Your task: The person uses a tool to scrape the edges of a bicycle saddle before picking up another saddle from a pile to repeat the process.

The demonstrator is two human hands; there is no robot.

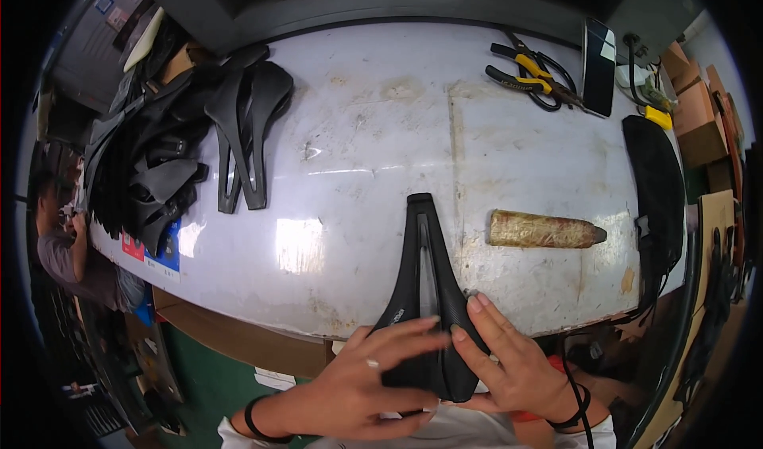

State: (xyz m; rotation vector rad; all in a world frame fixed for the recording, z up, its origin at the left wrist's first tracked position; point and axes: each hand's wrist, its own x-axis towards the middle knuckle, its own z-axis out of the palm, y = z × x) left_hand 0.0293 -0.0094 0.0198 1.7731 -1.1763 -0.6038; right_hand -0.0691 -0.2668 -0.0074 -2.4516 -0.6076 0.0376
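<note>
A black bicycle saddle (pixel 424 270) with a long slot down its middle points away from me, its narrow nose on the table and its wide rear over the near edge. My left hand (pixel 368 381), wearing a ring, reaches across the left rear of the saddle with its fingers apart; the fingertips are blurred. My right hand (pixel 517 363) grips the right rear side, two fingers stretched along the edge and the thumb side low by the rear. The saddle's underside is hidden.
More black saddles (pixel 250 123) lie at the left, beside a heap of dark saddle parts (pixel 155 171). A tape-wrapped tool (pixel 544 230) lies right of my saddle. Yellow-and-black pliers (pixel 532 75), a phone (pixel 598 67) and a black pouch (pixel 656 195) line the right side. Another person (pixel 67 242) sits far left.
</note>
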